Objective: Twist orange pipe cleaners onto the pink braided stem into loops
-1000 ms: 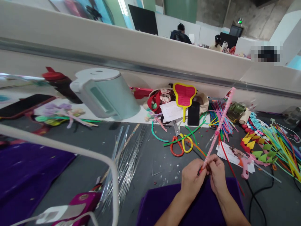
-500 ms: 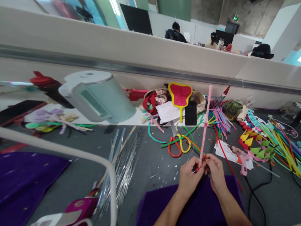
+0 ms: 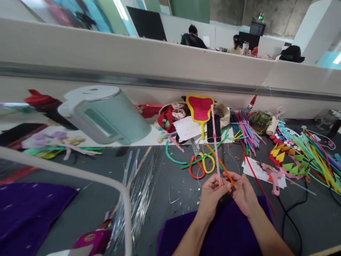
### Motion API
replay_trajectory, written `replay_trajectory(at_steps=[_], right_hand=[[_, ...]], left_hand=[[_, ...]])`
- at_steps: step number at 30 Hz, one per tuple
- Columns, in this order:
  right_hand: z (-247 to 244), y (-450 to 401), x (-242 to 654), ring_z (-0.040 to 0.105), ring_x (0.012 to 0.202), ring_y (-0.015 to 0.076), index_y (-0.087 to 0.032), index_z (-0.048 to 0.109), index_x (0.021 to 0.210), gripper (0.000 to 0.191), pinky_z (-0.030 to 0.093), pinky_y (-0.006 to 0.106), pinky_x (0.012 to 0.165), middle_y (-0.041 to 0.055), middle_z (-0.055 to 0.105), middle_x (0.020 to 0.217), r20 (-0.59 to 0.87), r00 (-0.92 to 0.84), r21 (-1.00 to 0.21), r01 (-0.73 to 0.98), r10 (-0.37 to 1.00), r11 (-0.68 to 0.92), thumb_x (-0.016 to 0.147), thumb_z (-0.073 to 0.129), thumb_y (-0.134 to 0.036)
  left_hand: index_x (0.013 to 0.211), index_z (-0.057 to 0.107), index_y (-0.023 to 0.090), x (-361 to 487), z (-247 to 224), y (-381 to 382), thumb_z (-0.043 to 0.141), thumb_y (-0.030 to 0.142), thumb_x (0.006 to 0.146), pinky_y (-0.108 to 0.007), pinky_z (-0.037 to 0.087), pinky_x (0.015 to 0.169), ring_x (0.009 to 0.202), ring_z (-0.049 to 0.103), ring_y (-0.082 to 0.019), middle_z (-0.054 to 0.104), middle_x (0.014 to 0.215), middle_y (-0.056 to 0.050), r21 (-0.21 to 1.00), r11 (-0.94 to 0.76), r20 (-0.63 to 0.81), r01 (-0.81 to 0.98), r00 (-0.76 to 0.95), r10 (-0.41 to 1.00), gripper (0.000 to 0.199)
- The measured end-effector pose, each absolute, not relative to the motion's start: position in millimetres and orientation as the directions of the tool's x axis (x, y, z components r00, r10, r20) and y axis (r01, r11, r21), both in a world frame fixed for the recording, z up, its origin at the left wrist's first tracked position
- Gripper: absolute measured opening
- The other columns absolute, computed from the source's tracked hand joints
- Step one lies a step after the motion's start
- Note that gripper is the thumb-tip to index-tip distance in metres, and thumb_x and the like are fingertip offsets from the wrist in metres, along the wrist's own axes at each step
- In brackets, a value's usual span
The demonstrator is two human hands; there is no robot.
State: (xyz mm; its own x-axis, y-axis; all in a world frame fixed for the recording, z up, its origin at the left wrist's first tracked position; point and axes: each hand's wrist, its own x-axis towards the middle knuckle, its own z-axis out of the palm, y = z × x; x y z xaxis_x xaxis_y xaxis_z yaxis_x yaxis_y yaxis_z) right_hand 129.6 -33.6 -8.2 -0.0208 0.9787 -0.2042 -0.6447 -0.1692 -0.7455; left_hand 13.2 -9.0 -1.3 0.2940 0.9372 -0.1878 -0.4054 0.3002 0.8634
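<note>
A long pink twisted pipe cleaner (image 3: 215, 142) rises from my left hand (image 3: 210, 195), whose fingers are closed on its lower end. My right hand (image 3: 243, 193) is beside it, fingers bent close to the left fingertips. An orange pipe cleaner (image 3: 225, 170) slants down to the right hand's fingertips, which seem to pinch it. A thin pale thread loops near both hands. Just beyond them lie scissors (image 3: 204, 163) with red and yellow handles, crossed by a green pipe cleaner (image 3: 190, 164). Beneath my forearms is a folded purple cloth (image 3: 176, 227).
At the left stands a pale green kettle (image 3: 117, 117); a white curved bar (image 3: 80, 167) crosses the foreground. Silvery strips (image 3: 145, 192) lie mid-table. To the right are a pink glue gun (image 3: 275, 181) with a black cord, a jar (image 3: 262, 122) and bundled pipe cleaners (image 3: 246, 128).
The pink pipe cleaner has swung left and now tilts left at its top. The orange one shows more plainly between the hands. My right hand has turned and loosened slightly; the view has shifted a little.
</note>
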Motion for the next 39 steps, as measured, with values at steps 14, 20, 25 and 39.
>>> replay_trajectory(at_steps=[14, 20, 25, 39], right_hand=[[-5.6, -32.9, 137.5, 0.046, 0.046, 0.0069, -0.016, 0.062, 0.076, 0.026, 0.039, 0.018, 0.046, -0.0032, 0.053, 0.059, -0.162, -0.159, -0.737, -0.636, 0.974, -0.227, 0.07, 0.074, -0.038], [-5.1, -31.0, 133.3, 0.049, 0.055, 0.0081, -0.019, 0.055, 0.068, 0.021, 0.043, 0.02, 0.052, -0.0039, 0.053, 0.068, -0.163, -0.075, -0.671, -0.723, 0.984, -0.166, 0.071, 0.073, -0.029], [-7.8, -31.0, 134.2, 0.051, 0.058, 0.0098, -0.019, 0.062, 0.073, 0.013, 0.045, 0.022, 0.056, -0.0034, 0.054, 0.067, -0.108, 0.019, -0.74, -0.67, 0.994, -0.068, 0.072, 0.072, -0.028], [-10.4, -32.0, 131.2, 0.052, 0.065, 0.0094, -0.02, 0.064, 0.074, 0.012, 0.041, 0.021, 0.06, -0.0034, 0.053, 0.075, 0.086, 0.185, -0.895, -0.417, 0.979, 0.158, 0.07, 0.075, -0.017]], left_hand=[[0.059, 0.048, 0.015, 13.3, -1.7, -9.2, 0.08, 0.017, 0.057, -0.021, 0.045, 0.055, 0.048, 0.055, -0.008, 0.061, 0.056, 0.004, 0.78, 0.434, -0.201, -0.451, 0.476, 0.856, 0.033], [0.06, 0.049, 0.016, 14.2, -1.7, -7.9, 0.08, 0.02, 0.059, -0.022, 0.044, 0.056, 0.049, 0.055, -0.009, 0.059, 0.055, 0.004, 0.782, 0.375, -0.177, -0.498, 0.399, 0.9, 0.032], [0.061, 0.049, 0.016, 14.5, -1.7, -6.2, 0.079, 0.017, 0.058, -0.021, 0.044, 0.055, 0.048, 0.054, -0.008, 0.058, 0.054, 0.006, 0.753, 0.374, -0.195, -0.541, 0.36, 0.912, 0.03], [0.062, 0.052, 0.016, 15.3, -2.9, -6.7, 0.077, 0.016, 0.061, -0.021, 0.044, 0.057, 0.051, 0.054, -0.009, 0.059, 0.055, 0.004, 0.78, 0.272, -0.153, -0.563, 0.25, 0.956, 0.026]])
